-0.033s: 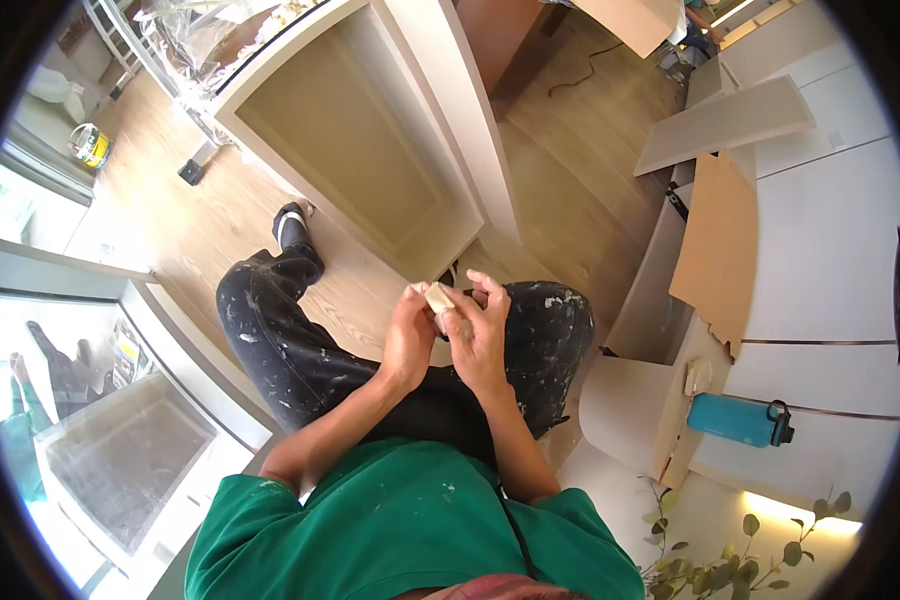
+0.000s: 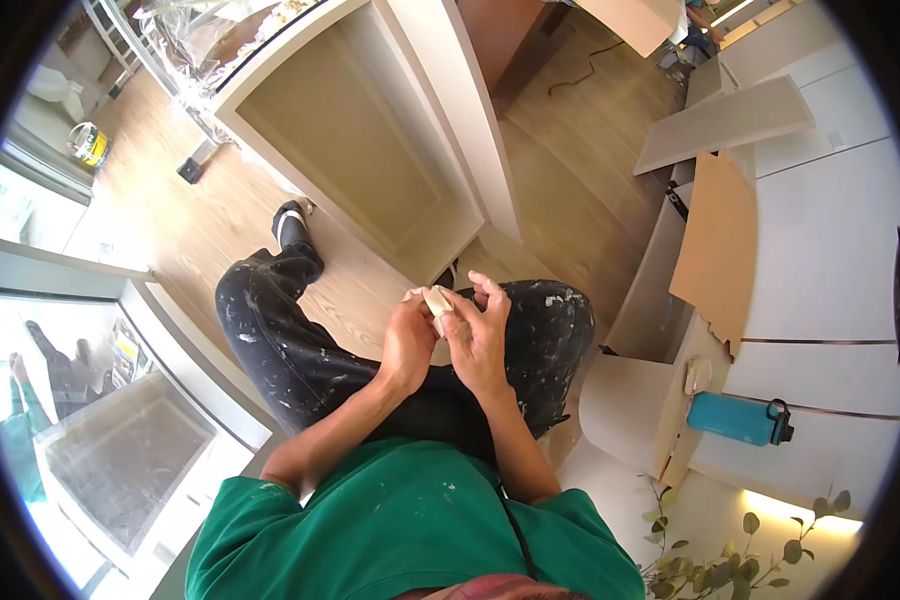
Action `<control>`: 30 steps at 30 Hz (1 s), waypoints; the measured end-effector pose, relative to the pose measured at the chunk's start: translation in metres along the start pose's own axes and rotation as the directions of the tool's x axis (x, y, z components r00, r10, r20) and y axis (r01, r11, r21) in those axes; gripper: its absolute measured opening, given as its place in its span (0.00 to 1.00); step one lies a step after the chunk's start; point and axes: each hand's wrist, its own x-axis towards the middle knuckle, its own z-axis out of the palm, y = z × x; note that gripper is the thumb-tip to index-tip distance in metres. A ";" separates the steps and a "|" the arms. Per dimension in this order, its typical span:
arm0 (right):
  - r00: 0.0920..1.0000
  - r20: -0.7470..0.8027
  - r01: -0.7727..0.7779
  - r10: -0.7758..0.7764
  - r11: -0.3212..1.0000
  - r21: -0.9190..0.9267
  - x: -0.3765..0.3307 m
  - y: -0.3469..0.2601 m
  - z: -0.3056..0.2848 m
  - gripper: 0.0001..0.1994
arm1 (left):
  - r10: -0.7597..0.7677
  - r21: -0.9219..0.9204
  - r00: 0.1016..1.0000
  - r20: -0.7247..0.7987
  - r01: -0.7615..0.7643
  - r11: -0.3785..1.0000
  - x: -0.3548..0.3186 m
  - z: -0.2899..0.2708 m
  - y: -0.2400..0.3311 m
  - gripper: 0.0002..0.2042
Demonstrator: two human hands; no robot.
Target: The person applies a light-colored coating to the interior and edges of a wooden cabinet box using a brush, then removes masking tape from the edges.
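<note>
Both my hands meet above my lap, between my paint-spattered black trouser legs. A small cream-coloured piece (image 2: 436, 300), flat and folded-looking, sits between them; I cannot make out its kind. My left hand (image 2: 407, 340) pinches it at its left side with thumb and fingers. On the other side, my right hand (image 2: 478, 340) presses its thumb against the lower end, while some of its fingers stick out bent. Part of the piece is hidden behind the fingertips.
A large cream panelled cabinet part (image 2: 360, 130) stands just ahead. To the right are torn cardboard (image 2: 715, 255), a blue bottle (image 2: 732, 419) and a leafy plant (image 2: 740, 570). Glass doors (image 2: 120, 440) are at left. A paint bucket (image 2: 91, 146) stands on the wooden floor (image 2: 560, 170).
The cream piece has turned slightly between my fingers, and my left fingertips have shifted a little. Nothing else has visibly moved.
</note>
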 end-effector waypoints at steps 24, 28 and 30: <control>0.571 -0.820 -0.581 0.046 0.728 -0.364 -0.108 0.110 -0.282 0.12 | 0.378 -0.241 0.896 0.234 -0.323 0.915 0.050 -0.142 0.287 0.21; 0.592 -0.803 -0.742 0.077 0.440 -0.505 -0.188 0.158 -0.319 0.12 | 0.334 -0.427 0.913 0.234 -0.212 0.879 0.059 -0.176 0.290 0.20; 0.594 -0.797 -0.775 0.112 0.345 -0.529 -0.210 0.170 -0.321 0.12 | 0.282 -0.521 0.931 0.233 -0.126 0.844 0.062 -0.198 0.285 0.23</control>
